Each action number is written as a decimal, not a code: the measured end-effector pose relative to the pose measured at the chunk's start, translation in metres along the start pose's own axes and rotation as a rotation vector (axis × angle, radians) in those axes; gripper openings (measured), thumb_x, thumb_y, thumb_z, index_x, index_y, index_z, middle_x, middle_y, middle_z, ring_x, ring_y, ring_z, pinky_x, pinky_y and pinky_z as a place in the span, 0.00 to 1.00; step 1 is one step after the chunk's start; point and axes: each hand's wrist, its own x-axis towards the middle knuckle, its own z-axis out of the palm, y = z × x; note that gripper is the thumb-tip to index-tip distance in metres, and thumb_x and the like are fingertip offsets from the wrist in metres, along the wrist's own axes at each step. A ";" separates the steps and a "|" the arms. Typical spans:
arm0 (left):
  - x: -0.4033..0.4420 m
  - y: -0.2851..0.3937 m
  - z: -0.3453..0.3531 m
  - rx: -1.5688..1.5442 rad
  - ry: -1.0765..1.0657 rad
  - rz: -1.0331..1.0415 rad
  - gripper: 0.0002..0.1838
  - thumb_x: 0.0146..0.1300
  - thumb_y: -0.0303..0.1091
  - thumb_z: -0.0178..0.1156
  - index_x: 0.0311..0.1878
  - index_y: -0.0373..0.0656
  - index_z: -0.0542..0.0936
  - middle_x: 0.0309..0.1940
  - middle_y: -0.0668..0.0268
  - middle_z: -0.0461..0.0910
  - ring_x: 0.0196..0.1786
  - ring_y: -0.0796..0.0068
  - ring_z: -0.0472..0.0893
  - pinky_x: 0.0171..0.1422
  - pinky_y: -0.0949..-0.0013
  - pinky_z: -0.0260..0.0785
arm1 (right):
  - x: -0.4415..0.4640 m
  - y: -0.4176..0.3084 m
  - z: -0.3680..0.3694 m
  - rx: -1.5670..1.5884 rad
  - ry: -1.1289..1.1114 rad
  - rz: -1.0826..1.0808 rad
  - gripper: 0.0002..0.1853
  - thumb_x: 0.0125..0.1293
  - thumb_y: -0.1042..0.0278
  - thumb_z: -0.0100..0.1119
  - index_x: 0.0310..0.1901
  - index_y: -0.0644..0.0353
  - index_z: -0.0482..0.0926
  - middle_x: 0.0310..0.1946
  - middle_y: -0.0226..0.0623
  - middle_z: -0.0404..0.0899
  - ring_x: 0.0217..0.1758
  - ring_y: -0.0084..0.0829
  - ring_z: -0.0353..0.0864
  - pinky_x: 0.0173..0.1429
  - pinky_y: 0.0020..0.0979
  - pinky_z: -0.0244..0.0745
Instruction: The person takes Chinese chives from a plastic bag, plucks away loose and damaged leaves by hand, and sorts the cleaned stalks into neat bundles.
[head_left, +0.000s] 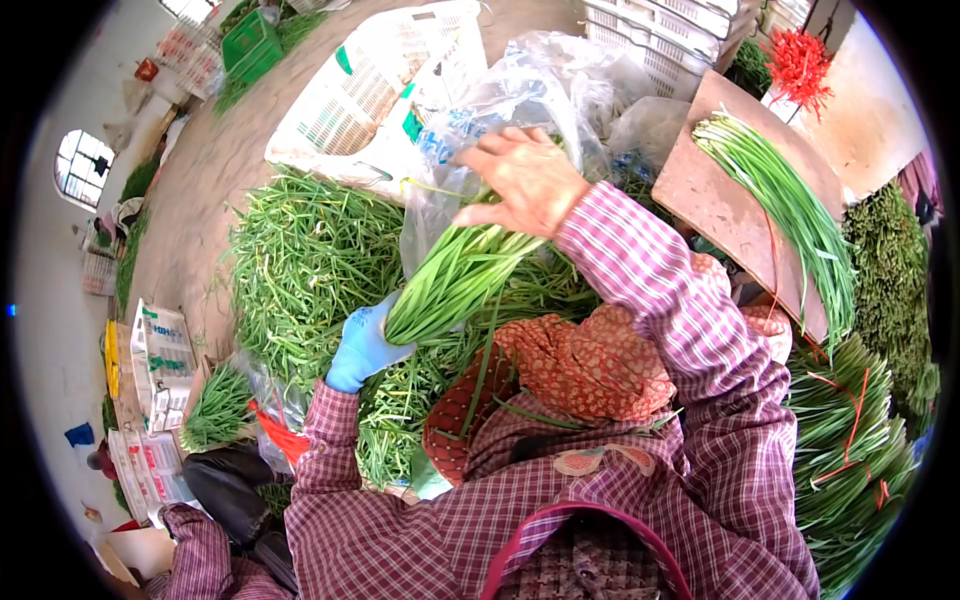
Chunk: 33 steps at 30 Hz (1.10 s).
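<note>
My left hand (365, 345), in a blue glove, is closed around the leafy end of a bunch of garlic chives (465, 275). The bunch slants up to the right, its pale stem ends beneath my right hand (525, 185). That bare hand has its fingers stretched out and its thumb apart, over the stem ends; its palm side is hidden. A thin yellowish strand (430, 187) shows just left of its fingers. Below and left of the bunch lies a large heap of loose chives (310, 260).
A white plastic crate (345, 110) and clear plastic bags (560, 80) are in front. On the right, a board (735, 190) bears a chive bundle (785, 190), with red ties (800, 70) above. Tied bundles (845, 430) lie lower right. Another person's sleeve (200, 555) shows lower left.
</note>
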 end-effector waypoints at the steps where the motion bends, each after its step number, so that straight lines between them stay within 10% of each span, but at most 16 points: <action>1: 0.002 0.002 -0.001 0.000 -0.003 0.007 0.39 0.42 0.36 0.71 0.61 0.41 0.70 0.39 0.53 0.82 0.40 0.53 0.82 0.44 0.60 0.75 | 0.003 0.002 0.003 -0.004 0.001 0.006 0.24 0.59 0.45 0.61 0.50 0.53 0.78 0.39 0.36 0.81 0.46 0.34 0.80 0.55 0.45 0.72; 3: 0.004 0.005 -0.002 0.084 0.005 0.053 0.39 0.42 0.36 0.71 0.61 0.41 0.70 0.38 0.53 0.82 0.40 0.53 0.82 0.44 0.60 0.75 | 0.008 0.009 0.008 0.243 -0.235 -0.047 0.20 0.57 0.47 0.63 0.44 0.52 0.82 0.25 0.33 0.81 0.32 0.36 0.82 0.46 0.44 0.76; 4: 0.005 0.006 -0.002 0.070 0.008 0.061 0.39 0.42 0.36 0.71 0.61 0.41 0.70 0.38 0.53 0.82 0.39 0.53 0.82 0.44 0.59 0.75 | 0.004 0.007 0.012 0.210 0.001 -0.064 0.14 0.59 0.50 0.64 0.38 0.50 0.85 0.18 0.30 0.80 0.22 0.33 0.80 0.38 0.41 0.78; 9: 0.002 0.004 -0.001 0.052 0.016 0.051 0.39 0.41 0.37 0.71 0.61 0.40 0.70 0.39 0.53 0.82 0.40 0.53 0.82 0.45 0.59 0.75 | -0.015 0.055 -0.004 -0.060 0.099 0.236 0.11 0.63 0.53 0.61 0.34 0.49 0.85 0.21 0.29 0.82 0.18 0.25 0.76 0.38 0.36 0.77; 13: 0.000 -0.002 0.002 -0.004 0.019 0.029 0.39 0.41 0.37 0.71 0.60 0.39 0.70 0.40 0.52 0.81 0.41 0.53 0.82 0.46 0.60 0.75 | -0.033 0.062 -0.038 -0.310 -0.092 0.343 0.13 0.60 0.51 0.63 0.36 0.51 0.83 0.27 0.29 0.83 0.27 0.25 0.79 0.51 0.34 0.72; 19: 0.008 0.003 0.000 -0.010 -0.022 0.021 0.39 0.41 0.36 0.71 0.60 0.39 0.70 0.41 0.51 0.81 0.42 0.53 0.82 0.47 0.59 0.75 | -0.035 0.010 -0.016 -0.006 0.102 -0.183 0.11 0.52 0.58 0.67 0.34 0.49 0.80 0.36 0.28 0.76 0.47 0.30 0.75 0.60 0.42 0.67; 33: 0.021 0.015 -0.004 -0.029 -0.021 0.014 0.40 0.41 0.37 0.71 0.62 0.39 0.69 0.41 0.52 0.81 0.43 0.53 0.82 0.47 0.60 0.75 | -0.037 -0.004 0.010 -0.144 0.235 -0.130 0.09 0.52 0.69 0.55 0.36 0.54 0.72 0.30 0.32 0.71 0.34 0.32 0.75 0.45 0.37 0.75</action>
